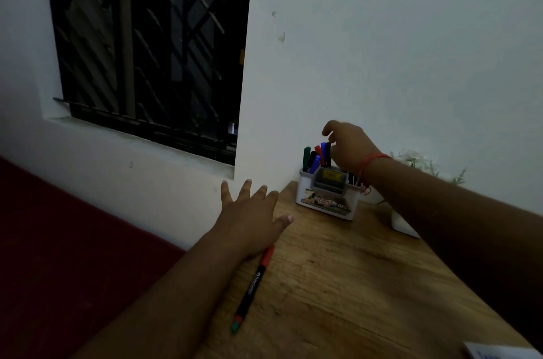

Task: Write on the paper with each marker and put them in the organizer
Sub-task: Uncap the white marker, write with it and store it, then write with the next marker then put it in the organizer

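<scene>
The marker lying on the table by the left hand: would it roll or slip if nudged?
The marker looks like a stiff, slim round barrel lying flat on the smooth wooden table, so it would probably roll sideways if nudged. It seems light and easy to pinch. The left hand, fingers spread, might block it.

The left hand (249, 217) lies palm down with its fingers straight and spread apart, its forearm stretching forward from the lower left. The right arm reaches further forward from the right edge, and the right hand (346, 147) is raised, seen from the back, its fingers curled downward. Whether those fingers grip anything cannot be told. A red thread circles the right wrist.
</scene>
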A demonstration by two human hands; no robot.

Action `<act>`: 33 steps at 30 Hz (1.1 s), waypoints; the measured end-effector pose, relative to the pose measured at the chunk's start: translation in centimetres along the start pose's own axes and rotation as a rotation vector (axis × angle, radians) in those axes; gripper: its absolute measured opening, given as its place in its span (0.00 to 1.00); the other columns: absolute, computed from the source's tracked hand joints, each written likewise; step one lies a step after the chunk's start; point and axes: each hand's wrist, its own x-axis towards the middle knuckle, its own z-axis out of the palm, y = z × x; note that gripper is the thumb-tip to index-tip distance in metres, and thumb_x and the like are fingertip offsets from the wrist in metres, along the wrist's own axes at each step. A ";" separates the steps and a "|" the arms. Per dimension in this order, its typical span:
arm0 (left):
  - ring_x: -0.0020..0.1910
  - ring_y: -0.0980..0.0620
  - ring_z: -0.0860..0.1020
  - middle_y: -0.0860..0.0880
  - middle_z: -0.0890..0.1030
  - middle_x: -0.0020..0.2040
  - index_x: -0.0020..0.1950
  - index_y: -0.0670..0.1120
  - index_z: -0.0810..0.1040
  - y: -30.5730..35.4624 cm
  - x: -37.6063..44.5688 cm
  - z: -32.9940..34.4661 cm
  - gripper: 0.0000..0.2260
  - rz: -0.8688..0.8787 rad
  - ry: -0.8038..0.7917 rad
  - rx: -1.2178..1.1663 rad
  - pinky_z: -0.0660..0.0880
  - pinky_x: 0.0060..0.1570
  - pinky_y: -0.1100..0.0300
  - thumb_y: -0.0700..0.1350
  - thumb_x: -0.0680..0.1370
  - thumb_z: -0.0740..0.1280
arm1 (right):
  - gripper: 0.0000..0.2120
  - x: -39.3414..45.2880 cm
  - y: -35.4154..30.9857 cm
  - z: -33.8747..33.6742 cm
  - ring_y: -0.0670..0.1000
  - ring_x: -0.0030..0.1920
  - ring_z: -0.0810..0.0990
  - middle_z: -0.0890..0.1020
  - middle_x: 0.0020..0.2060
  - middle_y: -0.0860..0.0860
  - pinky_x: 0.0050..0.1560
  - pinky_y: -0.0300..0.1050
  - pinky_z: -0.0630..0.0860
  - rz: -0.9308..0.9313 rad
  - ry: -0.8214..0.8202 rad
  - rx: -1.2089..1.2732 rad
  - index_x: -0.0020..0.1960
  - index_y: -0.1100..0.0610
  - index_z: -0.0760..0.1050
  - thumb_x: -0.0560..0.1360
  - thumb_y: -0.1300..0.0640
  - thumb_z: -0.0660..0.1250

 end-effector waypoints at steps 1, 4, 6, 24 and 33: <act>0.79 0.46 0.52 0.50 0.61 0.79 0.77 0.55 0.60 0.0 -0.1 -0.3 0.31 -0.002 0.019 -0.013 0.35 0.71 0.31 0.69 0.79 0.47 | 0.19 -0.4 0.2 -0.3 0.57 0.58 0.79 0.79 0.59 0.58 0.61 0.51 0.77 -0.003 0.044 0.003 0.64 0.59 0.74 0.75 0.70 0.65; 0.66 0.48 0.70 0.52 0.77 0.60 0.57 0.54 0.74 -0.1 -0.5 -0.9 0.21 0.015 0.056 -0.031 0.44 0.73 0.33 0.68 0.78 0.54 | 0.18 -2.2 0.6 -1.0 0.57 0.56 0.79 0.79 0.57 0.57 0.57 0.52 0.77 -0.037 0.139 0.018 0.62 0.59 0.75 0.74 0.70 0.63; 0.53 0.50 0.75 0.54 0.75 0.45 0.45 0.54 0.70 -0.2 -0.9 -1.1 0.16 0.046 0.044 -0.040 0.60 0.69 0.40 0.66 0.77 0.56 | 0.16 -3.8 0.8 -1.3 0.56 0.53 0.79 0.80 0.56 0.56 0.55 0.53 0.78 -0.087 0.157 0.022 0.61 0.58 0.75 0.75 0.68 0.63; 0.42 0.53 0.77 0.50 0.79 0.43 0.48 0.48 0.78 2.3 -1.5 -1.2 0.09 0.056 -0.090 -0.190 0.74 0.42 0.56 0.51 0.81 0.61 | 0.12 -23.0 5.3 -5.4 0.36 0.43 0.77 0.73 0.50 0.33 0.38 0.29 0.73 -0.226 -0.220 0.007 0.56 0.35 0.67 0.78 0.48 0.66; 0.39 0.52 0.78 0.47 0.79 0.42 0.49 0.45 0.78 7.3 -1.1 -2.6 0.14 -0.031 0.008 -0.645 0.74 0.37 0.58 0.48 0.85 0.55 | 0.13 -30.4 12.6 -10.6 0.33 0.53 0.76 0.69 0.58 0.27 0.42 0.33 0.77 -0.119 -0.244 0.036 0.55 0.33 0.69 0.78 0.49 0.67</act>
